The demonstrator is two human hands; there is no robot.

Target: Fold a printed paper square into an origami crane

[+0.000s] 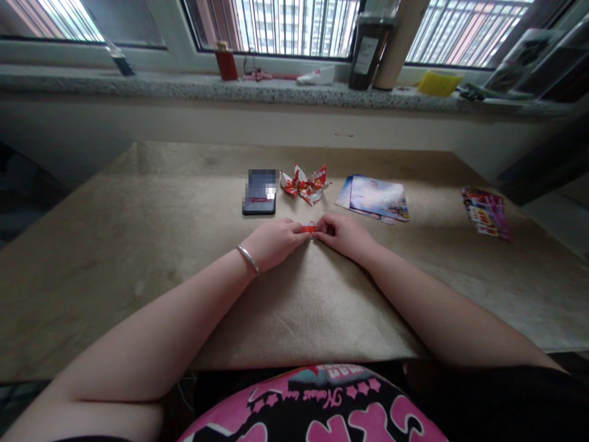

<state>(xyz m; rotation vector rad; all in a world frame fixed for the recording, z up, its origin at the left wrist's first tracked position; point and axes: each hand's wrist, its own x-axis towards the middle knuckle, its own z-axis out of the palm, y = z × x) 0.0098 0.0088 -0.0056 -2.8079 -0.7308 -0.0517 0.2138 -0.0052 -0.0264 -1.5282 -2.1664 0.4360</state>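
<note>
Between my two hands, low on the table, is a small red-and-white printed paper piece, perhaps folded; its ends are under my fingers. My left hand, with a silver bangle at the wrist, presses its fingers together on the left end. The fingertips of my right hand pinch the right end. Just beyond them sits a folded star-like shape of similar red-and-white printed paper. To its left lies a dark phone, its screen blurred out.
Glossy picture sheets lie overlapping right of the folded shape. Colourful printed packets or cards are farther right on the tan tabletop. Along the granite windowsill stand a red bottle, a dark labelled bottle and a yellow item.
</note>
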